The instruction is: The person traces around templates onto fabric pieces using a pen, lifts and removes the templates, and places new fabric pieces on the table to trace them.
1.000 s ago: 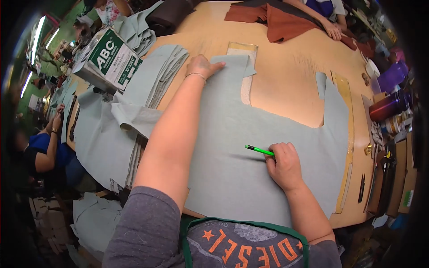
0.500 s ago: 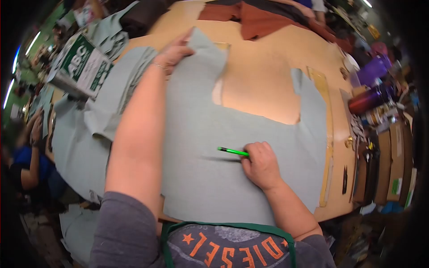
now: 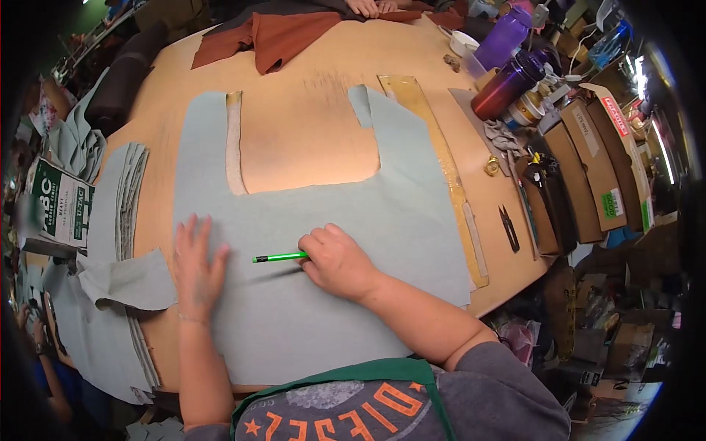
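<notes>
A large grey-green sheet (image 3: 294, 220) with a U-shaped gap at its far side lies over yellowish template pieces (image 3: 430, 140) on the table. My left hand (image 3: 197, 268) rests flat on the sheet's left part, fingers spread, holding nothing. To its right, my right hand (image 3: 337, 261) is closed around a green pencil (image 3: 279, 257), whose black-banded end points left above the sheet. The sheet's far left arm lies flat beside a narrow pale strip (image 3: 234, 147). At its far right arm, the tip is folded over.
Stacked grey-green pieces (image 3: 121, 198) and a cement can (image 3: 66, 202) stand left. Reddish-brown material (image 3: 283, 37) lies at the back, near another person's hands (image 3: 375, 7). On the right are a purple-red bottle (image 3: 507, 84), black snips (image 3: 508, 228) and cardboard boxes (image 3: 588, 162).
My left hand has let go of the sheet's far left corner and come back nearer me, and that corner now lies flat. The view has turned to the right. My right hand still holds the pencil.
</notes>
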{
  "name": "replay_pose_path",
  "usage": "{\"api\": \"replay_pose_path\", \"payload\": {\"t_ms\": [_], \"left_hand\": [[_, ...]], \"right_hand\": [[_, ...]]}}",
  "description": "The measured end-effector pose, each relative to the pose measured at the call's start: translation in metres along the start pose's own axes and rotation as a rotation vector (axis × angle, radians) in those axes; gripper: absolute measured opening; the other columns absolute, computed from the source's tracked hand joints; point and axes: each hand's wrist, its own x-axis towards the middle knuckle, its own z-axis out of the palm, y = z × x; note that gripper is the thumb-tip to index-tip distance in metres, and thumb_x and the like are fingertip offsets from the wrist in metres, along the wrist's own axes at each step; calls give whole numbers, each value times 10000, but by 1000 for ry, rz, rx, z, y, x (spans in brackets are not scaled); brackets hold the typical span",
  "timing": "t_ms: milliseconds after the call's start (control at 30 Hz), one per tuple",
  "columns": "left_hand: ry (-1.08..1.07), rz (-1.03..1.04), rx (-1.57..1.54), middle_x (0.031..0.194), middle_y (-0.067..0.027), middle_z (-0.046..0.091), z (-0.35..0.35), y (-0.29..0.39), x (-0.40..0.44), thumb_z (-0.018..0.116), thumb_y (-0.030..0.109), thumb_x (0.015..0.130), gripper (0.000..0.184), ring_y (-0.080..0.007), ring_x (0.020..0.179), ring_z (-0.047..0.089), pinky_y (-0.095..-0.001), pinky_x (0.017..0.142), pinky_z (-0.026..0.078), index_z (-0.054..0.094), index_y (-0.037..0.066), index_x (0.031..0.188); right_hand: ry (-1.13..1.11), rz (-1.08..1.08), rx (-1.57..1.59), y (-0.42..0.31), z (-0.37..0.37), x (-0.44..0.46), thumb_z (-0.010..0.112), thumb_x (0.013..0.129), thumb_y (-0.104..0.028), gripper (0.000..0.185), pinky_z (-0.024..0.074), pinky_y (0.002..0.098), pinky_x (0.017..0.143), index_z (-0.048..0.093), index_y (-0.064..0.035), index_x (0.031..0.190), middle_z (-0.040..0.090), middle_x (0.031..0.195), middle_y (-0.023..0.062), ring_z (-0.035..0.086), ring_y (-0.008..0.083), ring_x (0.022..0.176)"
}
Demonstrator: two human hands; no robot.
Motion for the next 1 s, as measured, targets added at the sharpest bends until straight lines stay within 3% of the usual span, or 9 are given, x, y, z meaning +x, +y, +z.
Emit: {"api": "replay_pose_path", "payload": {"t_ms": [133, 200, 333, 400, 500, 600, 733, 867, 1000], "left_hand": [[-235, -114, 75, 1405, -83, 182, -3, 31, -35, 560, 364, 785, 582, -320, 1302, 105, -666, 919, 129, 360, 167, 1295], [-226, -103, 108, 1411, -71, 174, -1, 28, -36, 527, 389, 799, 580, -320, 1303, 107, -661, 924, 126, 339, 185, 1308], [-195, -92, 143, 1417, -56, 167, 3, 29, -36, 487, 416, 813, 572, -313, 1305, 103, -658, 925, 124, 324, 201, 1316], [-182, -90, 142, 1416, -57, 171, 3, 29, -35, 485, 426, 812, 574, -314, 1304, 106, -662, 921, 126, 323, 205, 1316], [-170, -87, 138, 1412, -62, 180, 3, 28, -37, 490, 432, 808, 579, -316, 1302, 113, -665, 917, 130, 323, 208, 1316], [-155, -81, 128, 1407, -68, 189, 3, 28, -36, 495, 440, 804, 585, -320, 1298, 122, -665, 915, 137, 325, 209, 1314], [-137, -80, 106, 1401, -71, 198, 4, 25, -37, 492, 460, 800, 586, -323, 1295, 130, -664, 915, 148, 335, 212, 1307], [-91, -62, 115, 1398, -67, 201, 8, 22, -40, 474, 485, 800, 579, -323, 1294, 133, -660, 920, 154, 349, 212, 1295], [-96, -72, 106, 1398, -64, 199, 6, 22, -41, 464, 494, 802, 577, -316, 1295, 131, -657, 926, 151, 351, 213, 1293]], "right_hand": [[70, 209, 144, 13, -24, 2, 618, 685, -106, 164, 433, 367, 670, 535, -20, 798, 526, 765, 131, 520, 302, 754], [150, 530, 167, 22, -59, 21, 632, 727, -182, 212, 441, 378, 683, 563, -9, 828, 550, 813, 167, 542, 323, 769], [436, 669, -199, 121, -114, 47, 688, 694, -316, 374, 441, 330, 611, 576, 27, 793, 587, 721, 133, 572, 230, 658], [468, 703, -505, 187, -124, 49, 708, 659, -389, 484, 444, 341, 576, 570, 57, 786, 586, 692, 141, 574, 237, 625], [263, 973, -392, 207, -135, 61, 714, 591, -501, 596, 447, 363, 590, 593, 59, 754, 598, 697, 193, 581, 301, 638], [234, 989, -103, 209, -127, 73, 726, 642, -392, 486, 429, 355, 498, 571, 56, 752, 576, 651, 122, 554, 196, 555], [176, 911, -131, 233, -117, 84, 737, 643, -324, 447, 434, 347, 480, 581, 67, 793, 586, 687, 121, 563, 193, 554], [49, 1013, 394, 211, -121, 93, 695, 689, -164, 355, 476, 326, 624, 574, 56, 940, 622, 819, 110, 607, 217, 682], [-95, 683, 799, 187, -139, 107, 660, 724, -138, 473, 448, 297, 729, 478, 22, 1130, 591, 978, 113, 576, 177, 831]]}}
